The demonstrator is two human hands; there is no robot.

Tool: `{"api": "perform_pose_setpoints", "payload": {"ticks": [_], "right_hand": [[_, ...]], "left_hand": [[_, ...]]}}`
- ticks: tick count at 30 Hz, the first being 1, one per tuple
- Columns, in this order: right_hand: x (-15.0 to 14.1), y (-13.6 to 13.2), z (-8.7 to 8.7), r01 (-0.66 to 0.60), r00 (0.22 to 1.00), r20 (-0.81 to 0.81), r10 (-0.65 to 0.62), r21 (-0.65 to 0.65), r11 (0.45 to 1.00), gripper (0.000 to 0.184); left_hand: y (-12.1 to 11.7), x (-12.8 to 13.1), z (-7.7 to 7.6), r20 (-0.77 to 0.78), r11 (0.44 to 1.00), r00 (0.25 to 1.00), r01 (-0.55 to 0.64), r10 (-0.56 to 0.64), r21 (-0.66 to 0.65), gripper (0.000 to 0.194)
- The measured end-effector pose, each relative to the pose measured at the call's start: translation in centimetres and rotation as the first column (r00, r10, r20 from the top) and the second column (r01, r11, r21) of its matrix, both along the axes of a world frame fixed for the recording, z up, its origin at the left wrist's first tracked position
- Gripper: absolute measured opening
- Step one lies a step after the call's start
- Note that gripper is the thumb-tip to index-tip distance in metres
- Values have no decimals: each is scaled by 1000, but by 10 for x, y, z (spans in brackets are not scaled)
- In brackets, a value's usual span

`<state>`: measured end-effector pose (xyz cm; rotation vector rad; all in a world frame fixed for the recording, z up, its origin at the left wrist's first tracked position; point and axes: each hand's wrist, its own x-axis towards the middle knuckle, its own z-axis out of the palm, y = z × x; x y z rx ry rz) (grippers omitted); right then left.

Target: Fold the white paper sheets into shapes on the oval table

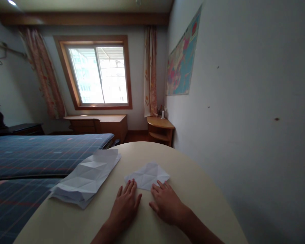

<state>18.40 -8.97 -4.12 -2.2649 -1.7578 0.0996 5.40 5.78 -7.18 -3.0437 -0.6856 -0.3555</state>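
Observation:
A small sheet of white paper [147,173], marked with fold creases, lies on the round cream table [193,189]. My left hand [125,201] rests palm down at the paper's near left edge, fingertips touching it and the thumb spread away. At the near right edge, my right hand [165,201] lies with its fingers stretched over the paper's border. Neither hand grips anything. To the left, a larger stack of creased white paper [88,176] sits along the table's edge, apart from both hands.
A bed with a blue plaid mattress [48,152] adjoins the table's left side. The white wall [256,135] runs along the right. Beyond the table stand a corner shelf [160,122] and a wooden desk [112,123] under the window [99,74].

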Motion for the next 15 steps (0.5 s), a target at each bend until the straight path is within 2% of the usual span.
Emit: {"api": "perform_pose_setpoints", "payload": {"ticks": [3, 5, 10, 13, 15], "right_hand": [[-2, 6, 2, -139, 990, -4, 140, 93, 986, 47], [-5, 11, 0, -213, 976, -31, 217, 90, 973, 50], [-15, 13, -3, -249, 964, -79, 254, 73, 966, 58], [-16, 6, 6, -278, 953, -107, 282, 55, 959, 64], [-11, 1, 13, -333, 934, -123, 336, 45, 942, 61]], "left_hand": [[3, -1, 1, 28, 1000, 999, -29, 28, 9, 48], [6, -2, 2, 37, 998, 997, -62, 61, 13, 47], [13, -4, 3, 1, 991, 991, -133, 133, 3, 47], [16, -4, 4, -39, 990, 989, -140, 140, -8, 50], [17, -4, 4, -50, 989, 988, -150, 149, -10, 52]]}}
